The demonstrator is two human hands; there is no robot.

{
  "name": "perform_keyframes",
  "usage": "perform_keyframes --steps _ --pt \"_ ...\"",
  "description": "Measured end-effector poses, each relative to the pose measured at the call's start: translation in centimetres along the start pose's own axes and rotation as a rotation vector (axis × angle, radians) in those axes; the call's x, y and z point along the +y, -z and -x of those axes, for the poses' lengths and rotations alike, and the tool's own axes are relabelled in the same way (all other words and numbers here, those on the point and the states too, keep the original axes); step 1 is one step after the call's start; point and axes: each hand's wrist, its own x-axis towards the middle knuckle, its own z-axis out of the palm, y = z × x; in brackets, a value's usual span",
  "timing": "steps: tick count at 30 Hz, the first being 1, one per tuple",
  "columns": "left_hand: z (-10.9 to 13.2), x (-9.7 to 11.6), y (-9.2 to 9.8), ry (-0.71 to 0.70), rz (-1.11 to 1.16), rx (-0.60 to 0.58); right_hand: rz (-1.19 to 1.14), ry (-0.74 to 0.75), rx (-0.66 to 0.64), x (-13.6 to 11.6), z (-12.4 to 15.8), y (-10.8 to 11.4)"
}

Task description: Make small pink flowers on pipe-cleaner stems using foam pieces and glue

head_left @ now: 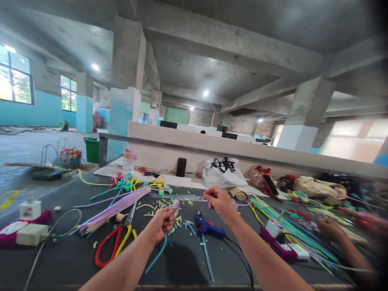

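My left hand (pixel 161 223) is closed in a fist over the dark table (pixel 69 258), holding a small lilac pipe-cleaner piece (pixel 176 204) upright between thumb and fingers. My right hand (pixel 220 202) hovers a little to the right and higher, its fingers pinched together on something too small to make out. A blue glue gun (pixel 206 227) lies on the table between my forearms. A bundle of lilac pipe cleaners (pixel 117 209) and scissors with red and yellow handles (pixel 113 242) lie left of my left hand.
Coloured scraps litter the table middle. Several coloured pipe cleaners (pixel 285 224) fan out at the right, where another person's hand (pixel 329 228) rests. A white plastic bag (pixel 222 173), a black phone (pixel 181 167) and a bottle (pixel 129 159) stand at the back. White boxes (pixel 30 226) sit at far left.
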Motion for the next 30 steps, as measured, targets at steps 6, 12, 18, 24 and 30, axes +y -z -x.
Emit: perform_keyframes --steps 6,12,18,24,30 --pt "0.0 -0.2 -0.1 0.003 0.007 -0.022 -0.100 -0.064 -0.015 2.4 0.1 -3.2" --pt "0.4 0.2 -0.4 0.009 0.077 -0.064 -0.164 -0.112 -0.055 3.4 -0.1 -6.3" --pt "0.6 0.5 -0.1 0.034 0.100 -0.075 -0.159 -0.081 -0.066 3.5 0.0 -7.5" --pt "0.9 0.9 -1.0 0.035 0.072 -0.078 -0.098 0.080 -0.013 2.2 0.4 -6.9" --pt "1.5 1.2 -2.2 0.087 0.117 -0.055 -0.076 0.189 -0.065 2.1 -0.4 -7.1"
